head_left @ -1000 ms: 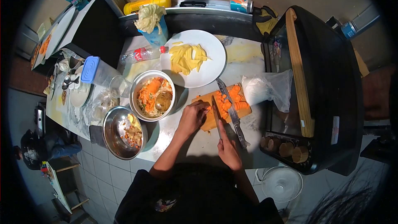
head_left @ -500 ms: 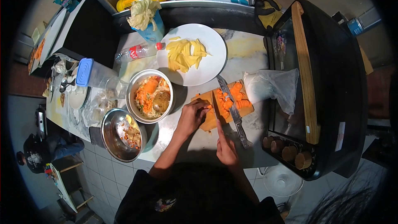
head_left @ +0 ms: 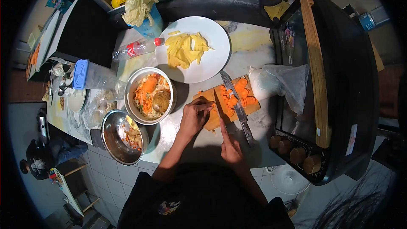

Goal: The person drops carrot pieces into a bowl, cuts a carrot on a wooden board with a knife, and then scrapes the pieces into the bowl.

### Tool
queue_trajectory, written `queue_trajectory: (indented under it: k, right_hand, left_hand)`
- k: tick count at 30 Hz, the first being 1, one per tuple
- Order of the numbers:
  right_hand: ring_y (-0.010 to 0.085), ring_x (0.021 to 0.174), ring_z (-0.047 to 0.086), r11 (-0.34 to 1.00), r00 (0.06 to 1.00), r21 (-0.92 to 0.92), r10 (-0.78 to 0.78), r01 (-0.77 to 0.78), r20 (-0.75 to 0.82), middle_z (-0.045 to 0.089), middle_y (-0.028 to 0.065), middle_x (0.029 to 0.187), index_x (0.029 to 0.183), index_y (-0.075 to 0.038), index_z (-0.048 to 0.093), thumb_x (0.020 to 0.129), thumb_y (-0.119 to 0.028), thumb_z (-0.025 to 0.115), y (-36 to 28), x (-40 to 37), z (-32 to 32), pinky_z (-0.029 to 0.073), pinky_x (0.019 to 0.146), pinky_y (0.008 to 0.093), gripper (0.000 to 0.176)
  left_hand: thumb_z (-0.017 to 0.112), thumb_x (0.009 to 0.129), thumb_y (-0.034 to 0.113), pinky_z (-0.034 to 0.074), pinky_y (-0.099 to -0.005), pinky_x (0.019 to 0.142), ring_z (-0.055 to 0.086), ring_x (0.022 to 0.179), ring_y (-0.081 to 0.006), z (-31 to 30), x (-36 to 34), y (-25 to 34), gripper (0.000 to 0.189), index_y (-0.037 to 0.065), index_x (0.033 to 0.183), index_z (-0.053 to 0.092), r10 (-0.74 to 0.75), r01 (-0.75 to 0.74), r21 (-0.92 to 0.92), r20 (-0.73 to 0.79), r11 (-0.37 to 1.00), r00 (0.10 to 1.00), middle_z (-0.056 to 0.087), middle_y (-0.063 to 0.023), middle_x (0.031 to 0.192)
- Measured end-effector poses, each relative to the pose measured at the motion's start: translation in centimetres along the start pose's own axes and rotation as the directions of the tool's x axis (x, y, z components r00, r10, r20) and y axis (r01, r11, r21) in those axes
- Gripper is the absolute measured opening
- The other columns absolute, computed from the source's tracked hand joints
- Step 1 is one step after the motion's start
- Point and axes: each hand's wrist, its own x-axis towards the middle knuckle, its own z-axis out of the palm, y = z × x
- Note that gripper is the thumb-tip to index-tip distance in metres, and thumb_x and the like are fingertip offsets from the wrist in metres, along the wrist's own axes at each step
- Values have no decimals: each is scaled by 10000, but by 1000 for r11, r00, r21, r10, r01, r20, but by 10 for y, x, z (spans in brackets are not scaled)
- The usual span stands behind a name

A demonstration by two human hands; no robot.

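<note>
My left hand is over the left part of the wooden cutting board, its fingers pinched on a small carrot piece. My right hand grips a knife, index finger stretched along it, the blade upright beside the carrot piece. Sliced carrots cover the right of the board. A second, larger knife lies across them. Left of the board, a white pot holds grated carrot, a whole carrot piece and a brown potato. A white plate with yellow strips is behind.
At the right stands a black oven, with a plastic bag before it. A metal bowl of peelings is near the left edge. A bottle and a blue-lidded container lie farther back. A person is at far left.
The view has shifted slightly. My left fingers still hold the carrot piece, and the right hand keeps the knife beside it in nearly the same place.
</note>
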Motion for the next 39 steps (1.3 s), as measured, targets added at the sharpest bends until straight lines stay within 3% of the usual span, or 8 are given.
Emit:
queue_trajectory:
  k: [6, 11, 17, 21, 27, 39]
  right_hand:
    - [423, 791, 618, 999, 999, -42, -23, 22, -30, 622, 250, 943, 1584, -156, 250, 757, 158, 443, 3, 1, 4, 502, 734, 444, 905]
    - [405, 757, 613, 998, 999, -50, 36, -35, 33, 607, 247, 889, 1587, -160, 245, 751, 156, 468, 2, 0, 4, 500, 705, 448, 921]
    - [394, 718, 607, 989, 1000, -145, -7, 4, -21, 582, 251, 816, 1592, -169, 236, 750, 144, 496, -4, 0, 3, 485, 671, 453, 935]
    - [398, 709, 604, 990, 999, -144, -17, 12, -35, 576, 262, 801, 1595, -171, 227, 751, 144, 489, 3, -1, 12, 483, 671, 454, 938]
    - [405, 702, 594, 994, 995, -55, 96, -93, 42, 572, 268, 807, 1596, -157, 209, 755, 153, 465, -7, 1, 4, 475, 668, 443, 932]
    - [395, 680, 588, 991, 996, -120, -59, 51, -63, 571, 252, 757, 1594, -161, 219, 742, 165, 446, -6, 5, -2, 457, 649, 414, 940]
  left_hand:
    - [657, 800, -97, 523, -372, 667, 671, 758, -333, 0, -1, 0, 254, 0, 1017, 748, 9, -9, 6, 0, 1000, 1000, 681, -178, 906]
    - [668, 783, -98, 543, -371, 685, 678, 775, -323, 0, 0, 4, 275, 29, 1009, 761, 8, -8, 24, 9, 1000, 1000, 681, -158, 929]
    - [675, 770, -95, 548, -374, 701, 684, 808, -330, 2, -1, 0, 277, 30, 1002, 763, 28, -28, 29, 5, 999, 1000, 682, -156, 961]
    - [668, 766, -101, 548, -374, 709, 683, 812, -333, 1, -2, 1, 282, 27, 999, 764, 33, -34, 65, 13, 997, 999, 682, -158, 970]
    - [664, 761, -108, 543, -377, 713, 681, 817, -335, 2, -1, 2, 281, 21, 991, 762, 25, -25, 29, -1, 999, 1000, 683, -153, 967]
    - [671, 790, -95, 532, -370, 683, 677, 783, -330, 6, 1, -1, 227, 19, 962, 764, 26, -25, 31, -18, 999, 1000, 683, -155, 937]
